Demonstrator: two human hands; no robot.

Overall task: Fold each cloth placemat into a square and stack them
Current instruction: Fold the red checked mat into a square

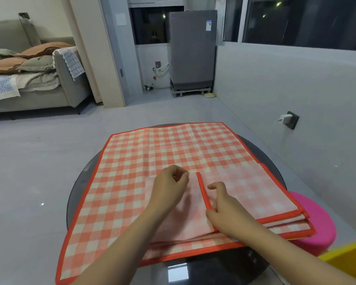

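Note:
A large red-and-white checked placemat (144,153) lies spread over the round dark glass table (224,264). On its near right part sits a stack of folded checked placemats (255,194) with red borders. The top one has a pale flap (193,214) turned over toward the left. My left hand (170,188) lies on this flap with its fingers curled at the flap's far corner, and it seems to pinch the cloth there. My right hand (222,204) pinches the flap's red border between thumb and fingers, with the index finger stretched forward.
A pink round stool (317,223) stands right of the table, with a yellow object (349,262) at the near right. A wall with a plugged socket (290,119) is on the right. A sofa (29,79) and a grey appliance (193,50) stand farther back across grey floor.

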